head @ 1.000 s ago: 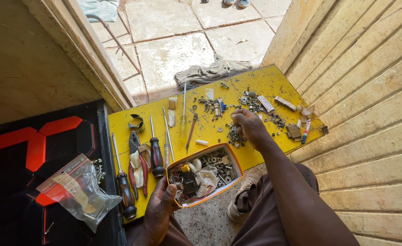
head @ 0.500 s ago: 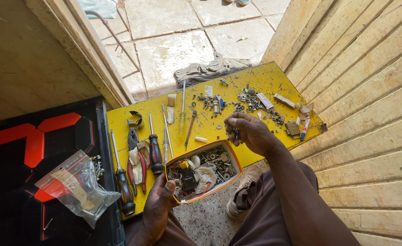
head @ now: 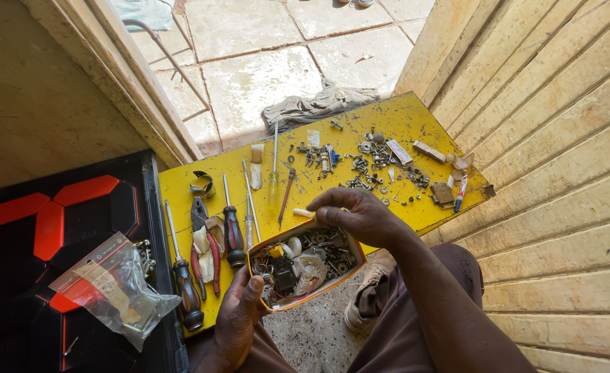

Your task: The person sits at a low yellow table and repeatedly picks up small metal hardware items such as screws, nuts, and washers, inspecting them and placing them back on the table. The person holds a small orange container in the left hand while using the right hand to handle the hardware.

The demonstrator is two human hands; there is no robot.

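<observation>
My left hand (head: 238, 319) grips the near left corner of a small orange tray (head: 355, 266) filled with screws, wires and small parts, holding it over the front edge of a yellow board (head: 415, 114). Just above the tray's far rim hovers my right hand (head: 357, 215), fingers curled as if pinching something small; what it holds is hidden. Several screwdrivers (head: 233, 231) and red-handled pliers (head: 205, 243) lie on the board left of the tray. A scatter of screws and washers (head: 372, 164) lies beyond my right hand.
A black panel with red segments (head: 49, 228) lies at the left with a clear plastic bag (head: 111, 293) on it. A wooden plank wall (head: 567, 173) stands at the right. A grey rag (head: 318, 105) rests on the paved floor behind the board. My shoe (head: 368, 293) shows below the tray.
My right hand has drawn back from the scattered screws on the board toward the tray and curled shut. The tray and left hand have stayed in place.
</observation>
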